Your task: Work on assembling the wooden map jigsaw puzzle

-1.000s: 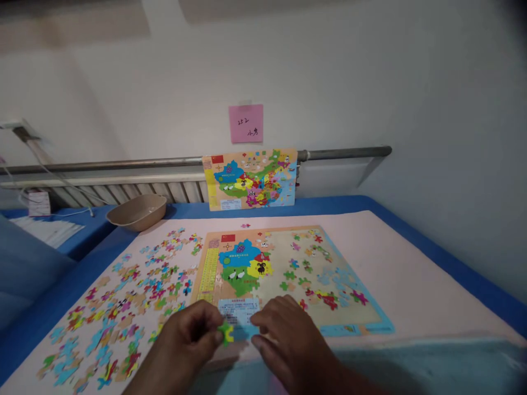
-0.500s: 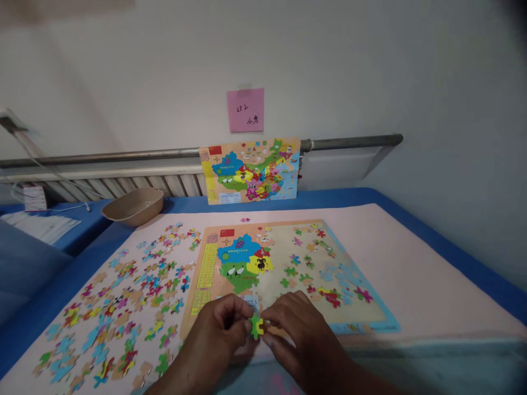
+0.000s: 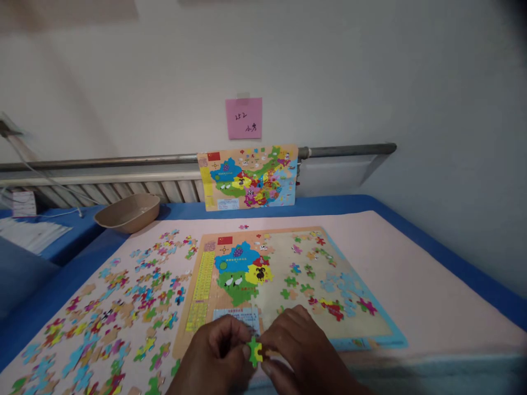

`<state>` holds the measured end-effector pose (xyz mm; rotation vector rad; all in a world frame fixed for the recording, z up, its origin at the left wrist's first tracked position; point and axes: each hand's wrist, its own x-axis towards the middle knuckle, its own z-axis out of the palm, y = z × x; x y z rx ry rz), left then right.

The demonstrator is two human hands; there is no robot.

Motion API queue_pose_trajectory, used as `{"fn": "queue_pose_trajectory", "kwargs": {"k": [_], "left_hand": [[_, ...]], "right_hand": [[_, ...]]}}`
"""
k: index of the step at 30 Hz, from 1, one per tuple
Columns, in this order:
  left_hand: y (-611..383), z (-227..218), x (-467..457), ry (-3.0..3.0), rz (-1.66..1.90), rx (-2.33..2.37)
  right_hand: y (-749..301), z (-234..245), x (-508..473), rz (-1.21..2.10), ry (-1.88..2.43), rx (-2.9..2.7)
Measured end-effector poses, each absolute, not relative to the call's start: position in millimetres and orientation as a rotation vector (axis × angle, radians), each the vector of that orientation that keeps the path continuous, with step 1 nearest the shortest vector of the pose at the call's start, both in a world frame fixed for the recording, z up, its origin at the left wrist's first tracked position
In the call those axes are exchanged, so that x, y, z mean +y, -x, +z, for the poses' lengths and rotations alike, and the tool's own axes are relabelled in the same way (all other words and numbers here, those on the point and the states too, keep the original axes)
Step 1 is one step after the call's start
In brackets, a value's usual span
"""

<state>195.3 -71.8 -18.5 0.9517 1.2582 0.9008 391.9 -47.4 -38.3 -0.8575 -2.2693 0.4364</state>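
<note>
Pale pink mat (image 3: 415, 274) covers a blue table (image 3: 455, 269) below a white wall. A green-and-yellow puzzle piece (image 3: 254, 351) sits between the person's hands, right at the centre of the grip. The left hand (image 3: 216, 351) pinches it from the left between thumb and fingers, and the right hand (image 3: 298, 351) closes in from the other side, with its fingertips (image 3: 269, 368) on the piece's right edge. Both grips are narrow and tight around the piece, which is held just above the near edge of a wooden map puzzle board (image 3: 183, 329).

A second ago the left hand alone held the piece and the right lay apart; now both hands meet on it, much as they did half a second ago.

Just beyond the grip lies a printed card (image 3: 236, 318). Farther up the board, coloured regions (image 3: 237, 272) are filled in, and to the right of them loose pieces (image 3: 292, 285) lie on the bare tan area. More loose pieces (image 3: 119, 307) spread across the mat left of the grip. Far beyond them, a tan bowl (image 3: 127, 213) sits at the mat's corner, its inside hidden from this angle.
</note>
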Motion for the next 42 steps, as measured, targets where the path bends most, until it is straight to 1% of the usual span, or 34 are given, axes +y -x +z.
{"fn": "queue_pose_trajectory", "kwargs": {"k": [4,8,14,19,24,28,32,39,42], "left_hand": [[-195,-21,-75,-0.942,0.907,1.256],[-192,-20,-74,-0.940,0.902,1.258],[-183,-24,-73,-1.182,0.823,1.439],[-181,-25,-76,-1.284,0.770,1.351],[-185,-19,-78,-1.341,0.827,1.423],[-187,-20,-79,-1.203,0.840,1.362],[-190,-23,-78,-0.990,0.887,1.251],[-193,-23,-76,-0.948,0.929,1.251],[-192,-27,-76,-0.945,0.937,1.177]], "right_hand": [[-391,-35,-50,0.422,0.858,-2.287],[-391,-33,-49,0.479,0.848,-2.240],[-391,-33,-45,0.498,0.851,-2.228],[-392,-33,-45,0.461,0.860,-2.251],[-392,-36,-46,0.491,0.865,-2.254],[-390,-36,-45,0.604,0.841,-2.221],[-389,-34,-44,0.618,0.817,-2.150],[-386,-31,-46,0.625,0.810,-2.132],[-384,-34,-48,0.654,0.846,-2.115]]}}
